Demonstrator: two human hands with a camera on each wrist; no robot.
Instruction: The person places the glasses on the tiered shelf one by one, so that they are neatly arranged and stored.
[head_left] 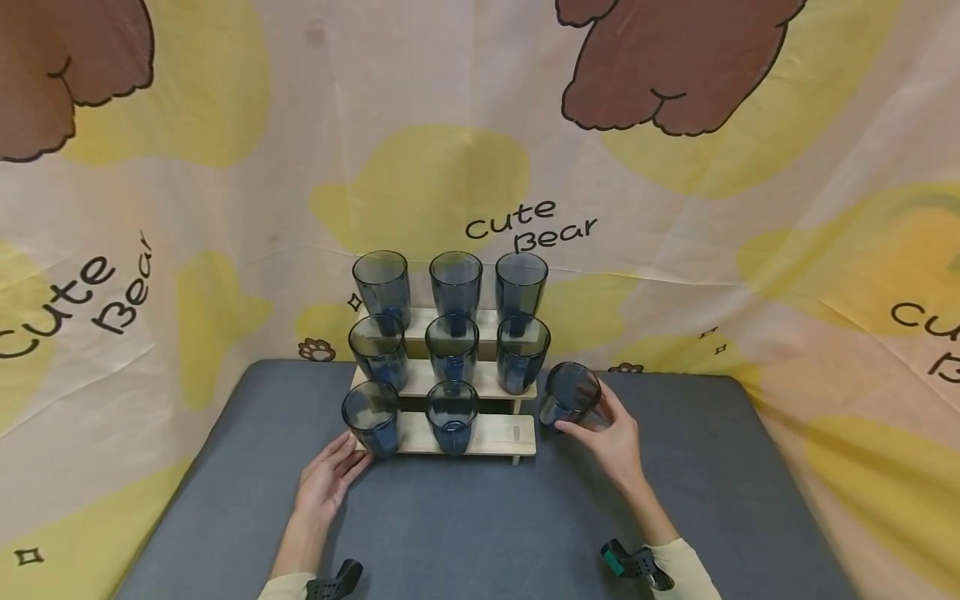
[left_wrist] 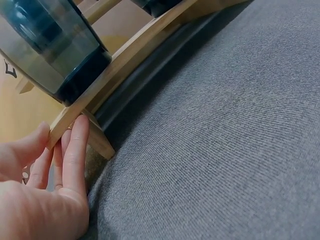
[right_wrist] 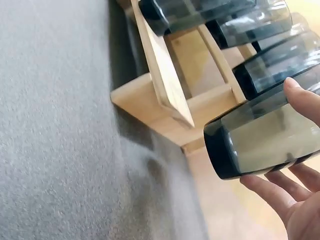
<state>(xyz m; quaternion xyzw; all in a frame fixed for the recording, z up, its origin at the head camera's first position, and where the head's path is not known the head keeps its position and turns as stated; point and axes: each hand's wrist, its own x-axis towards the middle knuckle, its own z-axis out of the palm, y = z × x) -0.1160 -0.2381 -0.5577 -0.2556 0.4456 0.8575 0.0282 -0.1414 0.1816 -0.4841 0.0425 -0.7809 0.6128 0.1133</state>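
A three-tier wooden rack [head_left: 491, 435] bears several blue-grey glass tumblers, three on the top tier, three on the middle one and two on the lowest. My left hand [head_left: 327, 479] pinches the lowest tier's left end, thumb at the board's edge and fingers [left_wrist: 75, 155] beneath it. Close by that hand stands the front left tumbler [left_wrist: 55, 45]. To the rack's right, my right hand [head_left: 611, 437] grips another tumbler [head_left: 568, 396] round its side. In the right wrist view this tumbler [right_wrist: 270, 135] is off the table, apart from the rack, its base toward the lowest board.
The rack stands on a grey cloth-covered table [head_left: 450, 533]. Behind it hangs a pale curtain [head_left: 420, 183] with yellow patches and bear prints. The lowest tier's right end [right_wrist: 167, 75] is bare. Each wrist wears a dark strap.
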